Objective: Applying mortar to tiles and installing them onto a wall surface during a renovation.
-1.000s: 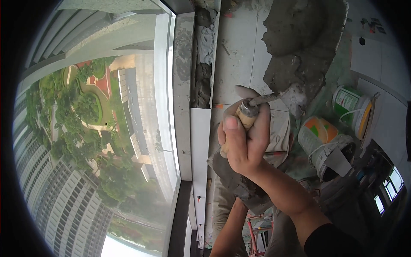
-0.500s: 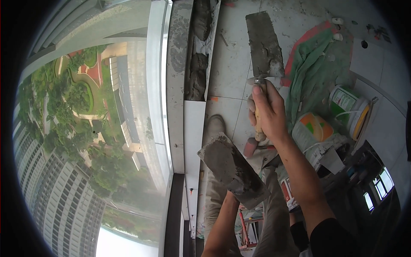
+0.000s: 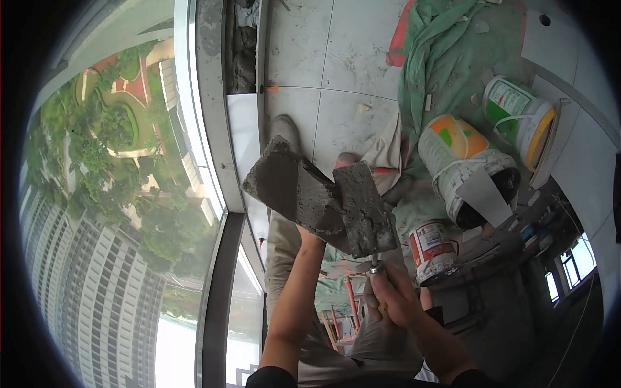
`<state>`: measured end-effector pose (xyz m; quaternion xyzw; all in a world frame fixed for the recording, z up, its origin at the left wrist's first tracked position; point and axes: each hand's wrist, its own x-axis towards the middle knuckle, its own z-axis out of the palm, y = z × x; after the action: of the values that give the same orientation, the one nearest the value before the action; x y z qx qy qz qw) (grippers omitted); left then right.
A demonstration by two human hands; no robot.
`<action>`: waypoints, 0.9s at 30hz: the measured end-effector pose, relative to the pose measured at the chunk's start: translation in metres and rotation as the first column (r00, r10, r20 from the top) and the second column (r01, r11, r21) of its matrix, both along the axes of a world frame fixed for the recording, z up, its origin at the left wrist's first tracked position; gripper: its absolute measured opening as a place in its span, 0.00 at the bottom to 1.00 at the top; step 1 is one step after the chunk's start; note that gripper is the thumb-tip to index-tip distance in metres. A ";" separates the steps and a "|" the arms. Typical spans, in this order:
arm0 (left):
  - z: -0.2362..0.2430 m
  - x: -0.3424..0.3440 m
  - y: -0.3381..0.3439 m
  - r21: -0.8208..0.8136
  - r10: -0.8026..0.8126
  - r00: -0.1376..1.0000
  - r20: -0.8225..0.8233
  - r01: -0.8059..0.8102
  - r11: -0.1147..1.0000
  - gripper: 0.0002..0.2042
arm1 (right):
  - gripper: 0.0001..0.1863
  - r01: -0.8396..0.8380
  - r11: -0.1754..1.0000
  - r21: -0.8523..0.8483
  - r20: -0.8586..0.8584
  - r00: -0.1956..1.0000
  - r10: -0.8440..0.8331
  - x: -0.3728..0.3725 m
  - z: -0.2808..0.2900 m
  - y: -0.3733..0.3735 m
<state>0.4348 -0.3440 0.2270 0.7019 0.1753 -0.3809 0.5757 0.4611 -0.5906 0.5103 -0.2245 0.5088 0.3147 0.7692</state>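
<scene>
My right hand (image 3: 391, 296) is closed round the handle of a trowel (image 3: 363, 205), whose flat blade carries grey mortar. The blade lies against the right end of a mortar-covered hawk (image 3: 284, 187), a tilted rectangular plate. From below, my left hand (image 3: 309, 239) holds up the hawk; the plate hides its fingers. Beyond them to the left, a narrow channel along the window sill holds wet mortar (image 3: 242, 71). A pale flat slab (image 3: 243, 126) covers the nearer stretch of it.
A large window (image 3: 129, 194) with a drop outside runs along the left. On the right stand a tipped white bucket (image 3: 446, 168), a green-and-white bucket (image 3: 517, 113) and a red-and-white pail (image 3: 430, 249). Green sheeting (image 3: 430, 58) lies crumpled on the tiled floor (image 3: 352, 45).
My right hand has drawn the trowel back from over the far floor onto the hawk. The hawk has shifted left and up in view, while the head view has turned to the right.
</scene>
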 end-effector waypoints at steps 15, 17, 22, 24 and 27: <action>0.057 0.042 -0.049 0.260 0.258 0.891 0.374 -0.368 0.893 0.20 | 0.24 0.469 0.755 0.458 0.022 0.843 -0.537 -0.023 -0.067 0.033; 0.061 0.051 -0.050 0.360 0.187 0.920 0.345 -0.314 0.879 0.21 | 0.25 0.457 0.735 0.501 0.058 0.830 -0.555 0.001 -0.070 0.030; 0.059 0.065 -0.055 0.002 0.489 0.824 -0.288 -0.510 0.860 0.18 | 0.28 0.239 0.939 0.249 0.369 0.873 -0.320 0.119 -0.065 0.015; 0.054 0.072 -0.051 -0.157 0.539 0.704 -0.463 -0.663 0.732 0.18 | 0.27 0.140 0.970 -0.200 0.612 0.791 0.012 0.168 -0.062 0.018; 0.052 0.077 -0.036 -0.146 0.517 0.478 -0.710 -0.818 0.556 0.19 | 0.24 0.313 0.828 -0.465 0.759 0.622 0.191 0.220 -0.081 0.039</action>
<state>0.5119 -0.3797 0.2789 0.2506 0.5162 -0.3426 0.7439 0.6815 -0.5515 0.4291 -0.5332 0.2001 -0.0046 0.8220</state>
